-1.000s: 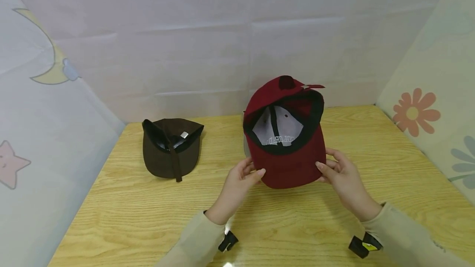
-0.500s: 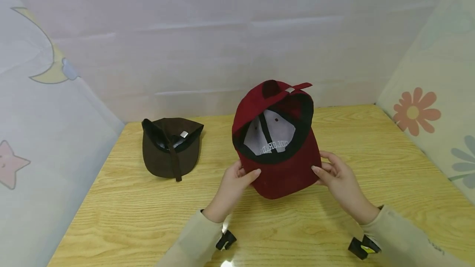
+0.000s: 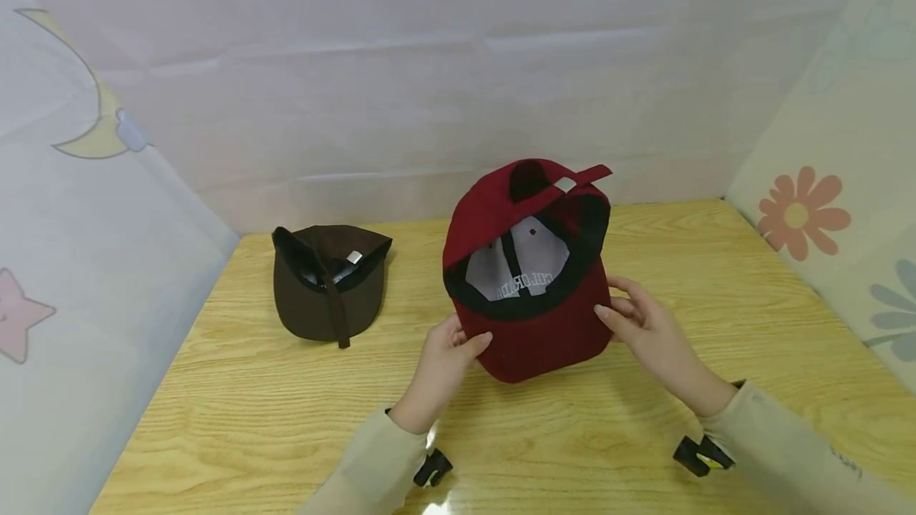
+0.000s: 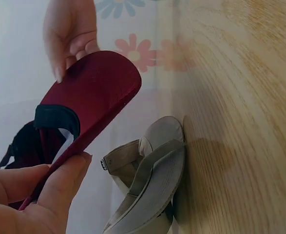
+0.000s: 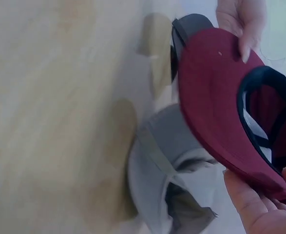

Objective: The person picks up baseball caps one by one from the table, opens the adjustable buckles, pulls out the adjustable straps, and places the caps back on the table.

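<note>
A dark red baseball cap (image 3: 544, 344) is held up above the table with its inside facing me. The pale lining with mirrored lettering shows, and the strap end sticks out at the top right. My left hand (image 3: 438, 364) pinches the left edge of the brim, thumb on the near face. On the brim's right edge, my right hand (image 3: 657, 342) pinches in the same way. A grey-beige cap (image 4: 155, 173) lies on the table behind the red one, which hides it in the head view. To the left sits a dark brown cap (image 3: 329, 312), its strap hanging down over the brim.
The wood-grain table (image 3: 286, 435) runs back to a pale sheet wall (image 3: 358, 102). Printed side panels flank it, with a moon and star on the left and a flower (image 3: 796, 214) on the right.
Both hands have carried the red cap left and slightly nearer, and it now leans more to one side. The brown cap has stayed in place.
</note>
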### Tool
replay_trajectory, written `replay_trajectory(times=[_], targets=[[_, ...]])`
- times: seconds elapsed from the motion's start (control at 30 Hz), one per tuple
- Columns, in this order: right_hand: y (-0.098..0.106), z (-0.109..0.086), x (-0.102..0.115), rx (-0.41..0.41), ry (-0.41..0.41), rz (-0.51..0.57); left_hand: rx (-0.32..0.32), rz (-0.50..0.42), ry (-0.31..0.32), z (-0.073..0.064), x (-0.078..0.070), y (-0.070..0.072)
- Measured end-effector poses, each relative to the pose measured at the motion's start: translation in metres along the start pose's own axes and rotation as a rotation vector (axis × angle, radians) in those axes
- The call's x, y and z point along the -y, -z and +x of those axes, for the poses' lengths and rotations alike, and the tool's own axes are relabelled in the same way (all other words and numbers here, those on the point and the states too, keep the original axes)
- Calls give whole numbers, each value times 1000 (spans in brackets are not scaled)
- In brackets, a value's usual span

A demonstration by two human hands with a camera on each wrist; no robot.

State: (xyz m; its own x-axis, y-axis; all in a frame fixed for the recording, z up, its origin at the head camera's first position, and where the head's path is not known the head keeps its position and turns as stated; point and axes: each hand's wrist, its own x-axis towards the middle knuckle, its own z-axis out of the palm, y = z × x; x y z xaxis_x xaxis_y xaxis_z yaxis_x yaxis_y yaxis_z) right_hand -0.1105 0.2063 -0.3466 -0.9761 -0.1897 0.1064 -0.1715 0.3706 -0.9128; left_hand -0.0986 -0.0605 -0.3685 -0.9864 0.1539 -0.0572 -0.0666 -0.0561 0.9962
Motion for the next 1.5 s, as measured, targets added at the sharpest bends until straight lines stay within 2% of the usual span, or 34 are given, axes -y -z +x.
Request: replay_trajectory(times=[0.33, 0.53, 0.83, 1.0, 1.2, 1.5], targets=[[17, 21, 18, -45, 115, 69, 9, 40, -41, -3, -1, 0], [25, 31, 25, -103, 148, -1, 26, 48, -88, -5, 1, -1], [29, 37, 35, -161, 170, -52, 9, 96, -136, -9, 1, -4], [26, 36, 43, -237, 190, -99, 4, 99, -142, -9, 2, -5], [23, 35, 51, -288, 270, -40, -16, 148, -179, -9, 5, -9], [20, 37, 59, -343, 302, 26, -49, 215, -187, -9, 7, -15]])
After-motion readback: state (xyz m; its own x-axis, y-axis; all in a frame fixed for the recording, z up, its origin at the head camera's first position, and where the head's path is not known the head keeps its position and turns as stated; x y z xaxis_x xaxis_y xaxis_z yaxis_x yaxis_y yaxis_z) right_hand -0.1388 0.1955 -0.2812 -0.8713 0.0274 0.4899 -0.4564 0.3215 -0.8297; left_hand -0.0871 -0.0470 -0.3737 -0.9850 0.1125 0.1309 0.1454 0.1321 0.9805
